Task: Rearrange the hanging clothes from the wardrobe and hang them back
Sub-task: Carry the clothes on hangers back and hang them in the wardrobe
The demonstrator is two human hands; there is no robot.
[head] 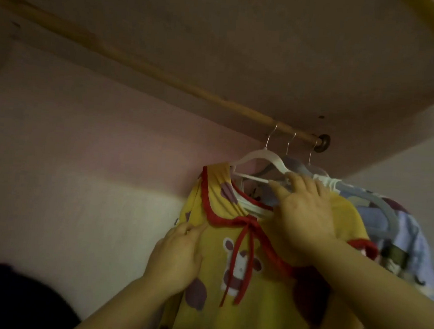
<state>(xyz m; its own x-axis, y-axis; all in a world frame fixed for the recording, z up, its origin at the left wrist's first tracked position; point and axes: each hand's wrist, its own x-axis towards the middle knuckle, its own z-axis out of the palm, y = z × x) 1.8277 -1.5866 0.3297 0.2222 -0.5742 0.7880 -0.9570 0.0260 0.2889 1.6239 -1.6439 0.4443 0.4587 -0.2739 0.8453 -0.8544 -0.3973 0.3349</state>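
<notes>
Under the right end of the wooden rod (141,62), the soft, light yellow dress (242,259) hangs on a white hanger (260,156), whose stiff arm, probably the surest hold, the right hand (302,217) grips while the left hand (177,254) pinches the limp shoulder cloth.

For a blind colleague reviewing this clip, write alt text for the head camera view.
A right hand holds a white hanger carrying a yellow, red-trimmed garment while the left hand pinches its shoulder fabric. It hangs beside two other hangers on a wooden rod.
</notes>
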